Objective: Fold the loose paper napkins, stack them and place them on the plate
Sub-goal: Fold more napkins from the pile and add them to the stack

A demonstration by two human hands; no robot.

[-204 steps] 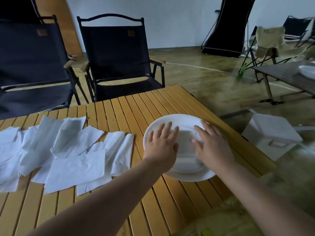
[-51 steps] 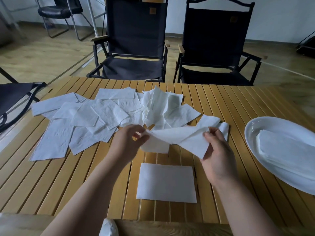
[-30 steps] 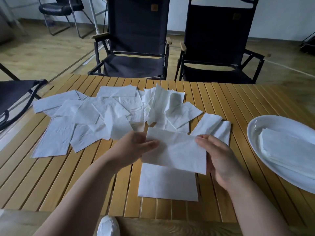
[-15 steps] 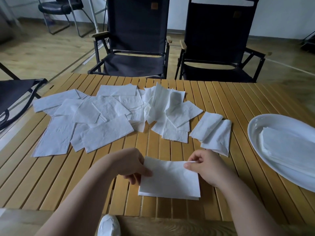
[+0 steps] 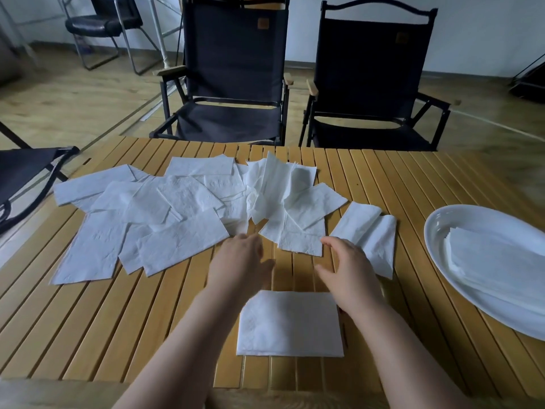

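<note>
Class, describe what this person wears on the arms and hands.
Nothing is worn that shows. The left hand and right hand are bare: no gloves, rings or watch. The left forearm and right forearm are bare to the frame's edge, no sleeve in view.

Slatted wooden table point(image 5: 118, 320) bears overlapping loose white napkins point(image 5: 182, 214) spread across its far left and middle, two further napkins point(image 5: 368, 231) just right of that spread, one flat folded napkin point(image 5: 290, 323) near the front edge, and a white plate point(image 5: 477, 216) at the right edge.
</note>
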